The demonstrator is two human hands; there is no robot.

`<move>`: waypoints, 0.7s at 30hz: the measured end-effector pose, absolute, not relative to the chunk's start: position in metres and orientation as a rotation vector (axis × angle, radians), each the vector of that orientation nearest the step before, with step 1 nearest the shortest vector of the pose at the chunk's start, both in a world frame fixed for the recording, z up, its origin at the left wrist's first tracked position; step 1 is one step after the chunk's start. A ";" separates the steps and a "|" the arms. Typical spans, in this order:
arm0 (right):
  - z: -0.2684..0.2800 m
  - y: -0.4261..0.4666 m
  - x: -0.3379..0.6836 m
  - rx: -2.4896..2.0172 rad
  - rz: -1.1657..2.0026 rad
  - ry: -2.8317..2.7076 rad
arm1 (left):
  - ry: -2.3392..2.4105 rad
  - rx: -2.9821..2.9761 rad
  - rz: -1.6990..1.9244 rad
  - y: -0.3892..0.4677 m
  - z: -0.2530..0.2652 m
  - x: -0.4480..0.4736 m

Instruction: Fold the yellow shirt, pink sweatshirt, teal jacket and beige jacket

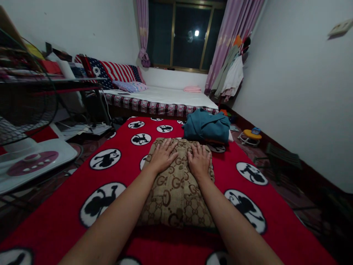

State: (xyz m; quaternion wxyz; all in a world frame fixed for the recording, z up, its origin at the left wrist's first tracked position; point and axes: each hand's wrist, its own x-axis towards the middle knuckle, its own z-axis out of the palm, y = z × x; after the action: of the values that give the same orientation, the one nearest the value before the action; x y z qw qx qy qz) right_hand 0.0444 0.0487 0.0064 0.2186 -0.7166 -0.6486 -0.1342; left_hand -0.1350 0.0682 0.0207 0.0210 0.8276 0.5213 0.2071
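A brown patterned garment (176, 184) with a buttoned front lies folded into a rough rectangle on the red blanket (121, 195). My left hand (163, 156) rests flat on its far left part, fingers spread and pointing away from me. On the far right part lies my right hand (199, 160), also flat with its fingers apart. Neither hand grips the cloth. Just beyond my right hand sits a folded teal garment (206, 125), stacked on other cloth that is mostly hidden.
Behind the blanket stands a bed (171, 96) with a pale sheet. A cluttered desk (82, 80) and a white fan base (55, 162) flank the left side. To the right are a yellow stool (252, 134) and a dark folding stool (284, 155). Clothes (233, 77) hang by the curtain.
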 end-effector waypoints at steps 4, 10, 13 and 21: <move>0.007 0.048 0.043 -2.075 -0.340 -1.738 | 1.701 2.565 0.639 0.069 0.015 -0.134; 0.011 0.052 0.046 -2.186 -0.160 -1.869 | 1.699 2.542 0.484 0.070 0.017 -0.132; 0.014 0.051 0.049 -2.229 -0.070 -1.951 | 1.671 2.503 0.344 0.071 0.020 -0.134; 0.043 0.015 0.059 -2.195 0.201 -2.205 | 1.472 2.460 -0.074 0.036 0.062 -0.146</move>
State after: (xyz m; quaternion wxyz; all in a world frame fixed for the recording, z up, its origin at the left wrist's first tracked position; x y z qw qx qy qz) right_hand 0.0590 0.0146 0.0431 0.0118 -0.7040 -0.7071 0.0646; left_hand -0.1461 0.0360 0.0618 0.1366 0.8498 0.5084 -0.0254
